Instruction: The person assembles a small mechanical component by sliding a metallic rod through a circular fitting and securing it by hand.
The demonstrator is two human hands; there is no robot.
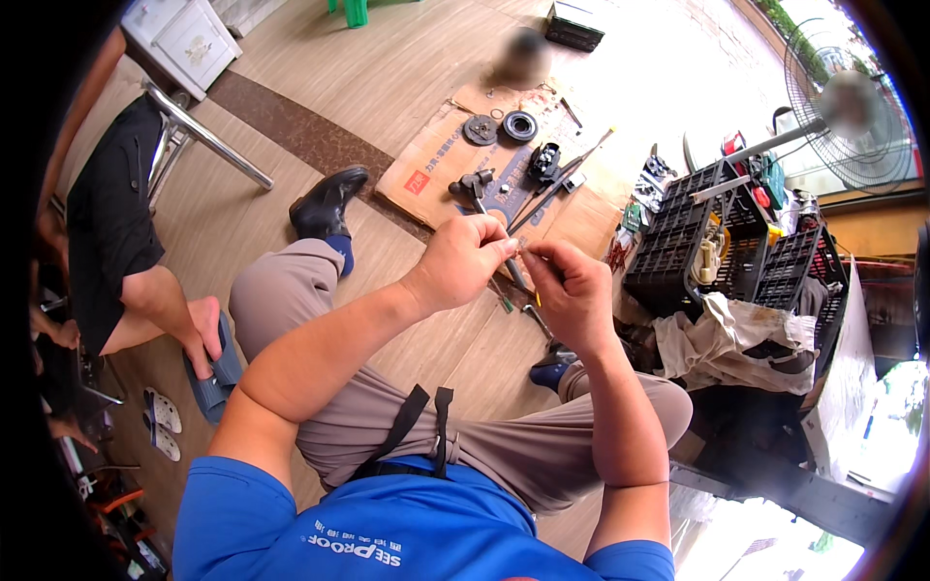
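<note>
My left hand [451, 265] and my right hand [577, 295] meet in front of me, fingertips nearly touching. Each is closed in a pinch of thumb and forefinger. Whatever lies between the fingertips is too small to make out. Below them is a flattened cardboard sheet [412, 179] on the floor. It carries a black ring-shaped part [519, 126], a dark round disc [480, 130], a black part with a shaft [472, 184], and a black housing [544, 161]. Thin wires with yellow and green ends show just under the hands, partly hidden.
Black plastic crates [678, 228] filled with tools and parts stand at the right, a crumpled cloth [741, 339] over the near one. Behind them is a standing fan [852, 107]. A black box-shaped unit [574, 26] lies at the far side. Another person's legs [160, 300] are at the left.
</note>
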